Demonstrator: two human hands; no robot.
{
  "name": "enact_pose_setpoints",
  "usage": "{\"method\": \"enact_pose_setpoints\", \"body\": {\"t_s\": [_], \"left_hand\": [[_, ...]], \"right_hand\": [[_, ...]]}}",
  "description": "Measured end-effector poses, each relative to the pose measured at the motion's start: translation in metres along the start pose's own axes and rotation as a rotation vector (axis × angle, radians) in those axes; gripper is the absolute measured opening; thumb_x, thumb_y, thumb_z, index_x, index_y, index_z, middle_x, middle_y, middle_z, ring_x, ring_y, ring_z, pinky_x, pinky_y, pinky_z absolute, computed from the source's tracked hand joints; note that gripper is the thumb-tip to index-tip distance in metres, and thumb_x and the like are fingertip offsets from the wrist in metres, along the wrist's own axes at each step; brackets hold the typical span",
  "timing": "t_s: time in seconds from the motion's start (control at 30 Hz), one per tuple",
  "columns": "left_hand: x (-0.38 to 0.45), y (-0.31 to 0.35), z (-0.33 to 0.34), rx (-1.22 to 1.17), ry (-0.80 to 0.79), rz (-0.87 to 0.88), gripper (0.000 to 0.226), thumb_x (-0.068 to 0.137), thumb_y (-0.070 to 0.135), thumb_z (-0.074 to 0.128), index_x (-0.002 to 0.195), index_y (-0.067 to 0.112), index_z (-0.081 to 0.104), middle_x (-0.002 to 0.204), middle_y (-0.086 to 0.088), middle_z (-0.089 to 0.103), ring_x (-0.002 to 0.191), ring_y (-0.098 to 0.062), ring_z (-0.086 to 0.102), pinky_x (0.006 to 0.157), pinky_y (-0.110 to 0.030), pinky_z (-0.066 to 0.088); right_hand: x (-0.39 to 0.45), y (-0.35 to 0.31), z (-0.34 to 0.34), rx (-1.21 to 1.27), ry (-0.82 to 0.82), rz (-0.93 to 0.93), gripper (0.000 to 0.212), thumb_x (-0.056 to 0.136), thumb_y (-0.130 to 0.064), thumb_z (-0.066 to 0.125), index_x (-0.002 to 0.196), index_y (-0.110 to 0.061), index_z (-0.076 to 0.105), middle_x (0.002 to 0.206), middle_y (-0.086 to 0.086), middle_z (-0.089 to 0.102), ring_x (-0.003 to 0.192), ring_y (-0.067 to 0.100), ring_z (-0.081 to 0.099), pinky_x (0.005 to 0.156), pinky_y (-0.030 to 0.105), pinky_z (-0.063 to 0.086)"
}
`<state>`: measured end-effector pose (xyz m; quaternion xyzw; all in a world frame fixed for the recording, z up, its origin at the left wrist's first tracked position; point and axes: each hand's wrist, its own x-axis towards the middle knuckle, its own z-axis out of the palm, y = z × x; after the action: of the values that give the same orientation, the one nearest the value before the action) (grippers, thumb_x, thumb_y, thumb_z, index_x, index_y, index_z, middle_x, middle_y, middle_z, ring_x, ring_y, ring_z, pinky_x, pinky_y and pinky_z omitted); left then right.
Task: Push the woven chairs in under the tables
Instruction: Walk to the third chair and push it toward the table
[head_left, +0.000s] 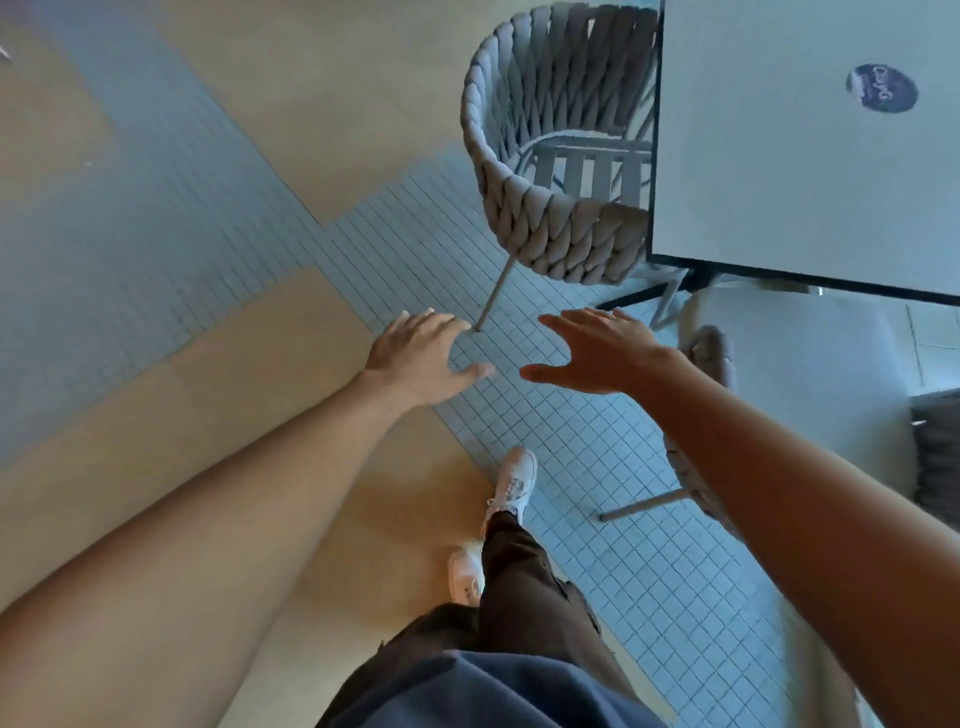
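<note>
A grey woven chair (535, 208) stands at the left side of a white table (779, 171), its slatted seat partly under the table top. A second woven chair (711, 358) sits at the table's near side, mostly hidden behind my right forearm, with one leg showing. My left hand (421, 358) and my right hand (602, 348) are stretched out side by side above the tiled floor, fingers spread, holding nothing. Both hands are short of the first chair and touch neither chair.
A dark round sticker (882, 88) lies on the table top. The table's black base legs (644, 296) spread on the floor. The floor mixes tan panels and small grey tiles (623, 467). My feet in white shoes (511, 488) stand below. A dark object (937, 447) sits at the right edge.
</note>
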<state>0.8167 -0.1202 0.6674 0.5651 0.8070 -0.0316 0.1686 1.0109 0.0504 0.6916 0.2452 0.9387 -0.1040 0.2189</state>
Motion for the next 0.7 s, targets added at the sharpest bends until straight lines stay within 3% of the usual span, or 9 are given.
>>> {"method": "enact_pose_setpoints", "body": {"t_s": [0.33,0.7], "left_hand": [[0.109,-0.085,-0.055,0.041,0.026,-0.070,0.086,0.089,0.081,0.034,0.151,0.022,0.040,0.155,-0.004,0.044,0.145,-0.025,0.036,0.119,-0.046,0.024],[0.203,-0.155,-0.104,0.012,0.063,-0.133,0.083,0.089,0.079,0.038,0.150,0.023,0.040,0.152,-0.004,0.047,0.143,-0.028,0.038,0.116,-0.047,0.028]], "right_hand": [[0.146,0.019,-0.066,0.027,0.036,-0.032,0.117,0.066,-0.104,0.022,0.161,-0.035,0.019,0.167,-0.001,0.027,0.152,0.024,0.027,0.120,0.059,0.024],[0.272,0.027,-0.134,-0.014,0.007,-0.094,0.110,0.073,-0.098,0.032,0.158,-0.030,0.023,0.164,0.004,0.030,0.147,0.028,0.035,0.118,0.063,0.027]]}}
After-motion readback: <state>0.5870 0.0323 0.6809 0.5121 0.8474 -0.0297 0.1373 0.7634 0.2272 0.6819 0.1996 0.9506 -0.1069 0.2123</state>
